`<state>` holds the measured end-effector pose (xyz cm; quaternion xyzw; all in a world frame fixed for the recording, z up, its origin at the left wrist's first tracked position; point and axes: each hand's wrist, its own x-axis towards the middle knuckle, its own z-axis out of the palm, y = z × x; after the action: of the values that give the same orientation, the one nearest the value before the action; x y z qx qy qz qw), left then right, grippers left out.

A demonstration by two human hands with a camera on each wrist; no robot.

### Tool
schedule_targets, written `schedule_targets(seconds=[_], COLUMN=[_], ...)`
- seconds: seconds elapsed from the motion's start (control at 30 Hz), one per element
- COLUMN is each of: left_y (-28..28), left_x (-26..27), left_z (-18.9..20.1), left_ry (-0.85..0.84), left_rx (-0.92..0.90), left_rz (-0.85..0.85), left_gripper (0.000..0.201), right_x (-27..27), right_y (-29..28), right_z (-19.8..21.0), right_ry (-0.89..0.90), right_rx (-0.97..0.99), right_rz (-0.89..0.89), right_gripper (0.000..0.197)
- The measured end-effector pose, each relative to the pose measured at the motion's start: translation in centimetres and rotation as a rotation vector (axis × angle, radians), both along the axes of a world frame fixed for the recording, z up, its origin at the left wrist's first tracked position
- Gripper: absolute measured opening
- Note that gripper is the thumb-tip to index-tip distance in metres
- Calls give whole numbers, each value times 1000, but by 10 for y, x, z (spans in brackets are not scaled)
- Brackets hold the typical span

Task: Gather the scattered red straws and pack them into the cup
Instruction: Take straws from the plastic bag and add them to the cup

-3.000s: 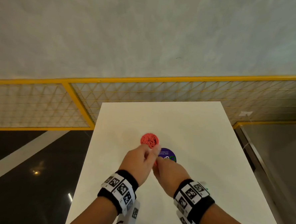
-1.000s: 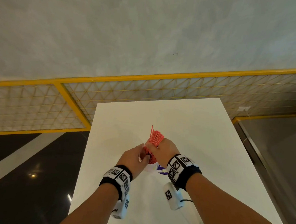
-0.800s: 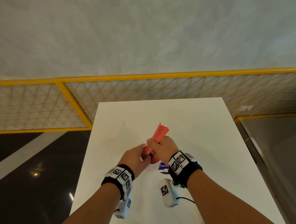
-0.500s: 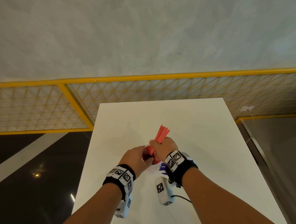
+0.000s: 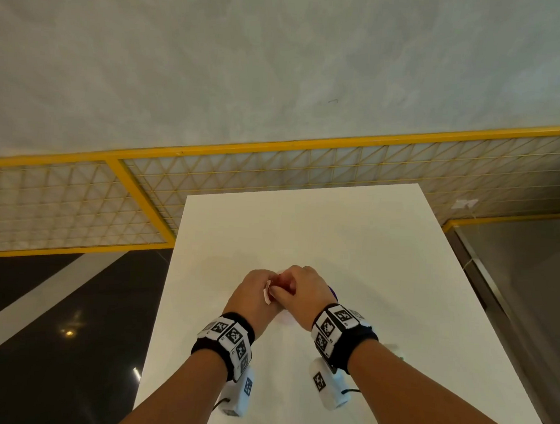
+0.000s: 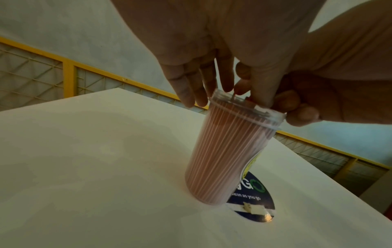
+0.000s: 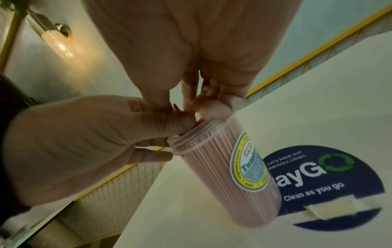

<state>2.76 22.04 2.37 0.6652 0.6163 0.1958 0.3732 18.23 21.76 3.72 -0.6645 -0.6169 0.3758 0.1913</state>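
Head view first: your left hand [image 5: 254, 295] and right hand [image 5: 303, 290] are bunched together over the middle of the white tabletop [image 5: 352, 242], knuckles up, with just a sliver of the red straws [image 5: 282, 282] peeking out between them. The cup itself is hidden under your hands here. Both wrists wear black bands with square markers [image 5: 228, 335].

Left wrist view: the clear cup [image 6: 229, 151] stands on the tabletop, tilted a bit, packed with red straws down to the bottom. Your left fingers [image 6: 191, 90] hang mostly straight and touch the rim on the far side. Your right fingers [image 6: 301, 114] are curled at the rim on the other side. The cup's base sits at the edge of a dark blue round sticker [image 6: 252, 198].

Right wrist view: your right grip is curled down on the straw tops [image 7: 198, 121] at the cup's mouth, thumb and fingertips pinching there. Your left hand's thumb [image 7: 167, 122] presses on the mouth and a finger sits just under the rim, so it's holding the cup. The sticker reads "Clean as you go", with a strip of tape [image 7: 331, 208] on it.
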Motion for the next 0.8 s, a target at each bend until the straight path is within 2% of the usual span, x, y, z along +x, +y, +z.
schedule_targets(seconds=[0.13, 0.23, 0.3, 0.4, 0.5, 0.6, 0.7, 0.8], left_y=[0, -6, -12, -24, -28, -28, -28, -37], left_x=[-1, 1, 8, 20, 22, 23, 21, 15], left_z=[-1, 3, 7, 1, -12, -17, -22, -22], left_ry=[12, 113, 190, 461, 628, 623, 593, 552], left_rx=[42, 137, 252, 328, 283, 253, 293, 306], left_rz=[-9, -6, -138, -454, -494, -470, -460, -489], left_gripper=[30, 52, 57, 61, 69, 76, 72, 70], right_x=[12, 31, 51, 84, 109, 126, 140, 146], right_y=[-6, -24, -47, -94, -144, -189, -221, -241], right_z=[2, 4, -4, -25, -44, -65, -85, -86], right_ry=[54, 80, 23, -48, -68, -108, -117, -168], right_rx=[37, 81, 110, 70, 5, -79, -77, -94], right_rz=[15, -8, -22, -43, -45, -24, -62, -61], right_gripper=[40, 39, 27, 19, 22, 19, 18, 14])
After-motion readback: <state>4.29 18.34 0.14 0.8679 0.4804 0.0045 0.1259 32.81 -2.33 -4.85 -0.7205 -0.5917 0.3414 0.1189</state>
